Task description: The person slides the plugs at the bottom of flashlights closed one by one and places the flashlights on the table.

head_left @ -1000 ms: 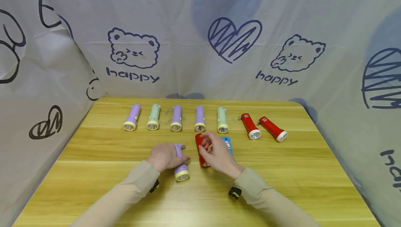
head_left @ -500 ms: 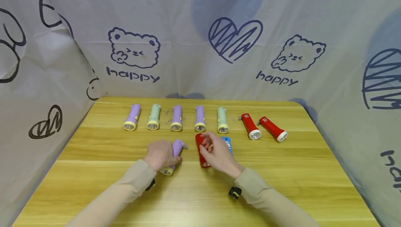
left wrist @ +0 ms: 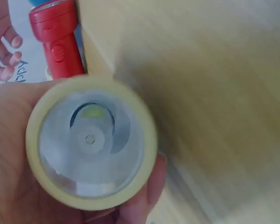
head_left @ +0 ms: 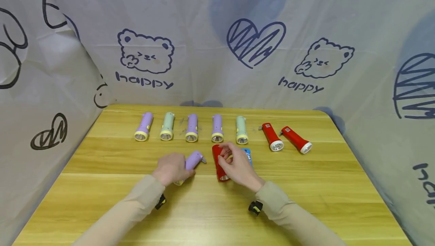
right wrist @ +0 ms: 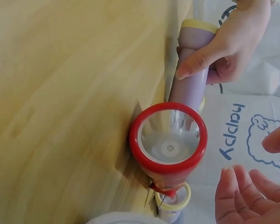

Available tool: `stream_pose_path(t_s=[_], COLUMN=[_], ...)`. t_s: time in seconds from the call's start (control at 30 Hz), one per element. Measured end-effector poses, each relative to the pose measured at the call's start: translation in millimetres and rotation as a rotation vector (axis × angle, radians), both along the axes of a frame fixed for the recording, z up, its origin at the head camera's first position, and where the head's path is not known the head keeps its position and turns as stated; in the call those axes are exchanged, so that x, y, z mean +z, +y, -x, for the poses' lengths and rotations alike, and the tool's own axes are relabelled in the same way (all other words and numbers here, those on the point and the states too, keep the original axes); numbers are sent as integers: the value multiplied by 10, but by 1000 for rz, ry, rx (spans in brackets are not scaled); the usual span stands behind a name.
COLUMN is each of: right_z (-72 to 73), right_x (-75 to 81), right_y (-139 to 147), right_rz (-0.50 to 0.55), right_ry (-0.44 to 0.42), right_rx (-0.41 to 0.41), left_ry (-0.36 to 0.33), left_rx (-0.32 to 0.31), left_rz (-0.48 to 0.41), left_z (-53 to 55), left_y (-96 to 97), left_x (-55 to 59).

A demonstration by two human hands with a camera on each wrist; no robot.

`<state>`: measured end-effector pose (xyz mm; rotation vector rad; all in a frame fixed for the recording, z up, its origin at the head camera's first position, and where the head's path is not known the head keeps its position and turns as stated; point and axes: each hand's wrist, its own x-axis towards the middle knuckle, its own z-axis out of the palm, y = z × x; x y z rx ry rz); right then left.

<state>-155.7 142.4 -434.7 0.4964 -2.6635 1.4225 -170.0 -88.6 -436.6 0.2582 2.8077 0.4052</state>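
My left hand (head_left: 171,168) grips a purple flashlight (head_left: 194,160) at the front middle of the table, its fingers curled round the barrel. Metal prongs stick out at the flashlight's tail, and its cream-rimmed lens (left wrist: 91,142) faces the left wrist camera. To the right, a red flashlight (head_left: 218,159) lies with its lens toward me; prongs show under it in the right wrist view. My right hand (head_left: 238,165) is above and beside that red flashlight, fingers loosely bent and apart from it, holding nothing. Partly hidden behind this hand is a blue flashlight (head_left: 247,154).
Along the back runs a row of purple and pale green flashlights, including a left purple flashlight (head_left: 144,126) and a green flashlight (head_left: 241,129). Two more red flashlights (head_left: 272,136) lie slanted at its right end. A printed cloth (head_left: 200,68) hangs round the wooden table (head_left: 102,166).
My left hand has shifted left with the purple flashlight and turned it, so the prong end now points up and right. My right hand stays nearly still by the red flashlight.
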Motion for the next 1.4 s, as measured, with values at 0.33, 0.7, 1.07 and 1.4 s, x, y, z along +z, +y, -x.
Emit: stream_pose_path(t_s=[0.33, 0.7, 1.07, 1.4], right_z=[74, 196, 201, 177], right_x=[76, 303, 545, 561], right_y=[117, 238, 214, 151], right_rz=[65, 197, 499, 721], right_ry=[-15, 44, -29, -231], right_rx=[-48, -77, -47, 59], left_ry=[68, 219, 517, 565], left_rx=[-17, -156, -204, -321], left_rz=[-150, -362, -587, -622], left_z=[72, 124, 93, 88], left_y=[-75, 50, 242, 318], left_x=[149, 262, 107, 6])
